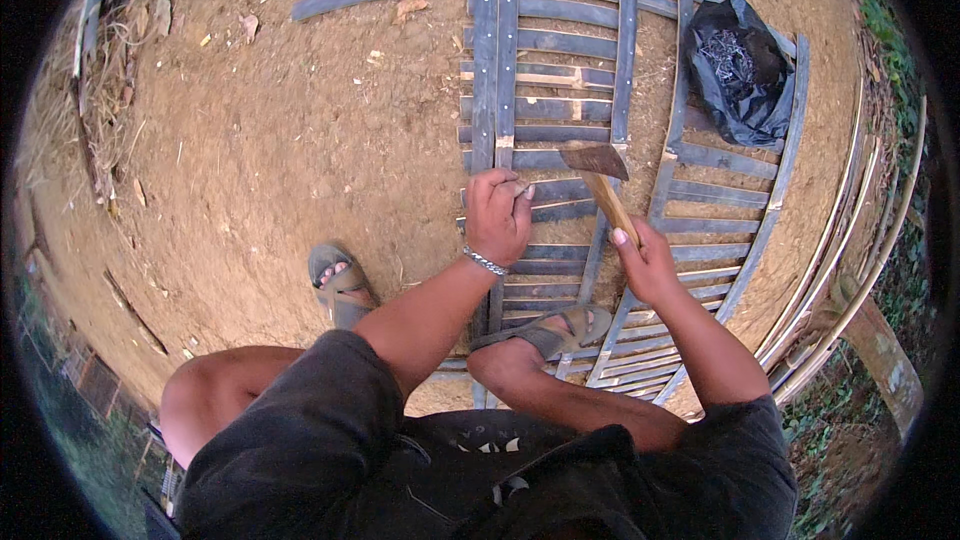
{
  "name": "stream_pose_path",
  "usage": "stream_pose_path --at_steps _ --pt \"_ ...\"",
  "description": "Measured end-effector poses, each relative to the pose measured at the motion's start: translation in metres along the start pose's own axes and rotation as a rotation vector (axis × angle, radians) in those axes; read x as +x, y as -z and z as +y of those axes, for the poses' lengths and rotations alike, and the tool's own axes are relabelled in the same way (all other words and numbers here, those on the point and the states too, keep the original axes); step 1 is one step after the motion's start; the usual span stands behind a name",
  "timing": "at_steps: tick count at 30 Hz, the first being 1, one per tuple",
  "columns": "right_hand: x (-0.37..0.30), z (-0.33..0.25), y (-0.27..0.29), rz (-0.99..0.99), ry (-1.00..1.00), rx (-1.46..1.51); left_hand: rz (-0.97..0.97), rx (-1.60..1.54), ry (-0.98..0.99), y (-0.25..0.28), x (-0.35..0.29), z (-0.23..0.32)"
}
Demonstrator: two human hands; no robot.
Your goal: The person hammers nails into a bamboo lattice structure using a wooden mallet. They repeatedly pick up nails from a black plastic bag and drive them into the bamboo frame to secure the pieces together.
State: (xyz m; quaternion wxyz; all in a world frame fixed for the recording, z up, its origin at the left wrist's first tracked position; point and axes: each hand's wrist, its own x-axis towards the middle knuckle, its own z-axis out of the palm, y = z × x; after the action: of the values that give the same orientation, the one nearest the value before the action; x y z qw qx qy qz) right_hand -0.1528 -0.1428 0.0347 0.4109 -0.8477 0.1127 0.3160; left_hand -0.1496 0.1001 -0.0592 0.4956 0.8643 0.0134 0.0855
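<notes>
My right hand (645, 262) is wrapped round the wooden handle of a hatchet (608, 195). Its dark, rusty head lies over the slats, just right of my other hand. My left hand (498, 215) is closed, fingertips pinched together above a long upright strip of a bamboo lattice panel (484, 50). Whatever those fingers hold, if anything, is too small to make out. Grey-dark slats cross the panel, and shiny nail heads dot its long double strip. One sandalled foot (560, 330) rests on the lower slats.
To the right lies a second slatted panel (720, 190). An open black plastic bag (738, 70) full of nails sits on its upper end. My other sandalled foot (340, 285) stands on bare earth. Long poles (850, 240) line the right side, near a log (885, 360).
</notes>
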Motion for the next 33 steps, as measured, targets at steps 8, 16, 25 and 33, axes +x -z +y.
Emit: stream_pose_path --at_steps 8,16,25,33 --pt "-0.021 0.006 -0.013 -0.055 -0.244 0.203 0.205 0.070 0.195 -0.013 0.011 0.007" --pt "-0.034 -0.023 -0.003 -0.160 -0.279 0.260 0.298 0.240 0.356 -0.016 0.020 0.015" --pt "0.006 -0.044 0.021 -0.234 -0.098 -0.062 0.279 0.331 0.283 -0.016 0.022 0.009" --pt "0.026 -0.056 0.023 -0.301 -0.089 -0.087 0.258 0.449 0.309 -0.022 0.022 0.013"
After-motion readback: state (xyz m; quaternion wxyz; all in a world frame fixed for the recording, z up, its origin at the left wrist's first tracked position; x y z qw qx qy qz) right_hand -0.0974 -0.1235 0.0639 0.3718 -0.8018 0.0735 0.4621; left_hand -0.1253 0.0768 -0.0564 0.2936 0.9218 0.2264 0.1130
